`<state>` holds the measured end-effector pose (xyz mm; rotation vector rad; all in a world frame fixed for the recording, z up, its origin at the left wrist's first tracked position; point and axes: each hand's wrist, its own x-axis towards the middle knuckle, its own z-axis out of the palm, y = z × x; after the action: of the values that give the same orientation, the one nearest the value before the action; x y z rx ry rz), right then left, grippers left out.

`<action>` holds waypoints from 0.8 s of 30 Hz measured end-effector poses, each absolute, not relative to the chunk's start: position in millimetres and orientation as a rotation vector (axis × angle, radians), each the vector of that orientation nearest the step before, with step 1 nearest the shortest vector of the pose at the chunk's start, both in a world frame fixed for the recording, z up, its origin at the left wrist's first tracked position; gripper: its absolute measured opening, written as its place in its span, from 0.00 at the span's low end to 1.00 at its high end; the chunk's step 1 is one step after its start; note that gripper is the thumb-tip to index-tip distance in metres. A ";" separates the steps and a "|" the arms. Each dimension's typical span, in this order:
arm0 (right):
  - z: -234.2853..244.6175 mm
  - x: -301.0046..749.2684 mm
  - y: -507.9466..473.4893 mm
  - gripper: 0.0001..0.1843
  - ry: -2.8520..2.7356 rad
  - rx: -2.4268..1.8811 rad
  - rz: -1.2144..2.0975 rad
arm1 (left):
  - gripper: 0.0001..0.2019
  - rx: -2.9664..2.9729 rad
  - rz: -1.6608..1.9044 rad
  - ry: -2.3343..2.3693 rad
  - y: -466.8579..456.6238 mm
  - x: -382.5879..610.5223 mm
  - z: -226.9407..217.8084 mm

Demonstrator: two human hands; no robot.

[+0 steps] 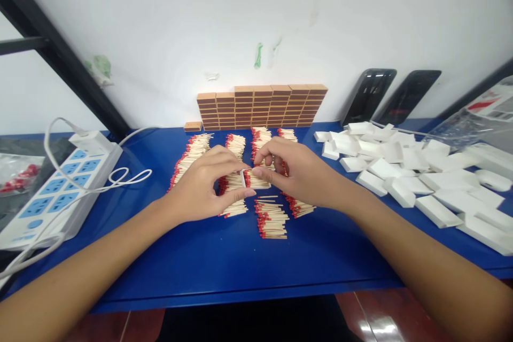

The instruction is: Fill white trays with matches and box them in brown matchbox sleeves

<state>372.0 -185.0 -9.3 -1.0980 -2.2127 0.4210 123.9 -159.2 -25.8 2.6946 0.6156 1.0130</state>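
My left hand and my right hand meet over rows of red-tipped matches spread on the blue table. Between the fingertips of both hands sits a small white inner tray filled with matches. The left thumb and forefinger pinch its left end. The right fingers curl round its right end. More match rows run back toward a stack of brown matchbox sleeves against the wall.
A heap of white empty trays covers the right of the table. A white and blue power strip with a looped cable lies left. Two dark phones lean on the wall. One brown sleeve lies apart.
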 end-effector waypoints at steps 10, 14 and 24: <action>-1.5 370.5 -185.6 0.12 -2.085 -1.229 0.676 | 0.16 2.677 1.029 0.613 -160.0 125.6 -22.9; 0.7 366.1 -186.8 0.15 -1.927 -1.283 1.145 | 0.17 2.671 1.032 0.626 -159.5 125.3 -22.5; -2.4 364.2 -186.3 0.18 -1.873 -1.257 1.199 | 0.17 2.679 1.020 0.648 -160.1 123.5 -24.9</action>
<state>364.2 -186.3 -2.4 -1.2572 -1.8725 1.1993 123.5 -160.1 -24.9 2.6790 0.6476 1.0202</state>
